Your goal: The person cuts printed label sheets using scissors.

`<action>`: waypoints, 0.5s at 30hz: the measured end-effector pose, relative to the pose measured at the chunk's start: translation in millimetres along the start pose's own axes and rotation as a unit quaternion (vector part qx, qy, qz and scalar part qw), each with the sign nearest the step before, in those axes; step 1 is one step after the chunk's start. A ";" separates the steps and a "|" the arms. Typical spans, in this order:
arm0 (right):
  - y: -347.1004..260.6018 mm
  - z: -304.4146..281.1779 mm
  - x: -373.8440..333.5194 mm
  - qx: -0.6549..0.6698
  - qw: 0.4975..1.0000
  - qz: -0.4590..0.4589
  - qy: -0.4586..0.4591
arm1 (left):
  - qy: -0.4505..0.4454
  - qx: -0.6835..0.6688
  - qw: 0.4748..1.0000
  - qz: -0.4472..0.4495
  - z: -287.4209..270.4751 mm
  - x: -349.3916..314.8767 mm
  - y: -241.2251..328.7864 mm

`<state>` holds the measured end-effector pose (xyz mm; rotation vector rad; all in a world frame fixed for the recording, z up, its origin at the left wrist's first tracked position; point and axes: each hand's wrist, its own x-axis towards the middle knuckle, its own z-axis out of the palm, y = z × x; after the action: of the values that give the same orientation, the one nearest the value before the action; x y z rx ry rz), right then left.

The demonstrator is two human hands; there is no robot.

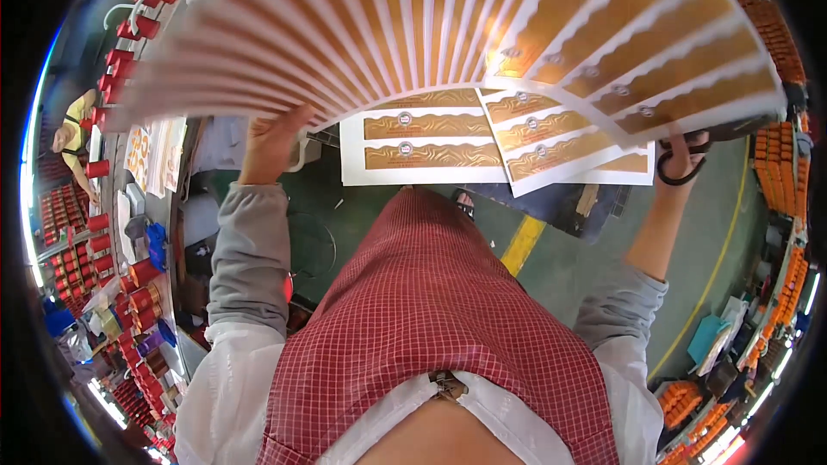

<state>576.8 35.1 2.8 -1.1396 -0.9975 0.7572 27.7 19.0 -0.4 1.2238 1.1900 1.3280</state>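
Note:
A large white sheet printed with gold label bands (pixel 594 26) is raised across the top of the view, bowed and blurred toward its left end. My left hand (pixel 274 145) grips its lower left edge, with the thumb over the front. My right hand (pixel 680 158) holds its lower right corner, and a pair of black-handled scissors (pixel 682 177) hangs in the same hand. Behind and below lie more label sheets (pixel 431 176), white with gold wavy bands. One of them sits slanted over the others. The raised sheet hides whatever is behind it.
Red spool-like items (pixel 96 220) line a long bench on the left, where a person in a yellow top (pixel 76 120) stands. Stacks of orange items (pixel 778 174) fill the right side. The green floor (pixel 689 288) carries yellow lines. A wire ring stands near my left forearm.

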 end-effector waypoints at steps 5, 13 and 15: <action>31.7 -3.7 -27.3 -0.028 0.997 0.072 0.012 | -0.068 0.070 0.987 -0.125 4.2 -8.7 -34.0; -14.4 7.1 -9.7 -0.129 0.976 0.161 -0.066 | -0.085 -0.029 0.962 -0.258 10.9 16.9 5.0; 27.1 -3.0 -0.9 -0.172 0.960 0.195 -0.108 | -0.071 -0.051 0.948 -0.307 12.4 12.2 -19.9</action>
<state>579.2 40.4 -23.9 -1.6104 -1.1311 1.0685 39.8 33.6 -18.8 0.7631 1.2444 0.8079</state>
